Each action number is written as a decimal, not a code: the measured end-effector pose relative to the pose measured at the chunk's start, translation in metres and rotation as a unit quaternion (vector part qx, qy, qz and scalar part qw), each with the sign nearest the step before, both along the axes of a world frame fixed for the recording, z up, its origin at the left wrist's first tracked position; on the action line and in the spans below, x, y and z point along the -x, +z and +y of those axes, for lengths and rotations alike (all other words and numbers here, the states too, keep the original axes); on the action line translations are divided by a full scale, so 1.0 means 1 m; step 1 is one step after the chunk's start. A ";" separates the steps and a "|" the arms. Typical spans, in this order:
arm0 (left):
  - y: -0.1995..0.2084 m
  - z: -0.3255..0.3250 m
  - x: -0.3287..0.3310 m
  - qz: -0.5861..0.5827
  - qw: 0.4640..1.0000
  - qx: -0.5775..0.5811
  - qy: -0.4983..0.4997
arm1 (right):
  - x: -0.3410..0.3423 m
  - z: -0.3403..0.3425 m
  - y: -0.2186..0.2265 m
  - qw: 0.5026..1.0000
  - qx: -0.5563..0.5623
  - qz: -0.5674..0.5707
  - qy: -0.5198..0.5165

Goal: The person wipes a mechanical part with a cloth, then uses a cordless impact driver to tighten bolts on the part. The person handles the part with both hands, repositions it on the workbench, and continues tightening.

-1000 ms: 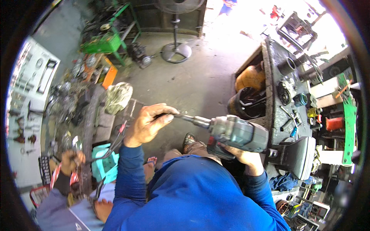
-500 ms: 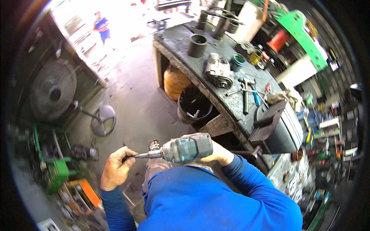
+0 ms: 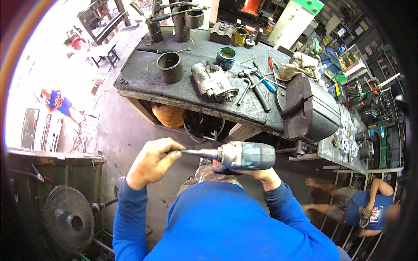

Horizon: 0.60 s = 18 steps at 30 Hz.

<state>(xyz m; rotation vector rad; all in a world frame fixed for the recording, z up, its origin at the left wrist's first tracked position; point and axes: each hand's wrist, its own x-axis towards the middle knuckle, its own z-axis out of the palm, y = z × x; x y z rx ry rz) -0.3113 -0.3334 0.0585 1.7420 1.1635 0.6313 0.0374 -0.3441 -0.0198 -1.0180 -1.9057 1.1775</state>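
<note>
My right hand (image 3: 264, 175) is closed under a cordless impact wrench (image 3: 250, 155) with a dark and teal body, held level in front of my waist. Its nose points left and carries a slim metal socket bit (image 3: 205, 153). With thumb and fingers pinched, my left hand (image 3: 152, 163) holds the far end of that bit. The wrench's handle and most of my right fingers are hidden beneath its body. Beyond the wrench, a grimy metal-cased starter motor or similar part (image 3: 213, 82) lies on the dark workbench (image 3: 139, 80).
On the bench are a steel cylinder (image 3: 170, 67), a teal pot (image 3: 226, 58), a hammer (image 3: 257, 89) and a bench vise (image 3: 307, 108). Below stands a black bucket (image 3: 202, 126). A fan (image 3: 72, 219) is at lower left. One person (image 3: 365, 204) is at right; another (image 3: 58, 103) is far left.
My view has turned right, bringing the bench across the front and a person at right into sight. Both hands still hold the wrench and its bit.
</note>
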 end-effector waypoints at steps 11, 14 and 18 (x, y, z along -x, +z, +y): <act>-0.035 0.163 -0.053 -0.052 0.975 0.102 -0.193 | -0.022 0.001 -0.056 0.970 0.042 0.014 -0.238; -0.038 0.193 -0.071 -0.049 0.963 0.014 -0.263 | -0.018 -0.011 -0.059 0.949 0.072 0.030 -0.305; -0.053 0.230 -0.088 -0.063 0.946 0.121 -0.293 | 0.012 -0.028 -0.053 0.903 0.110 0.065 -0.409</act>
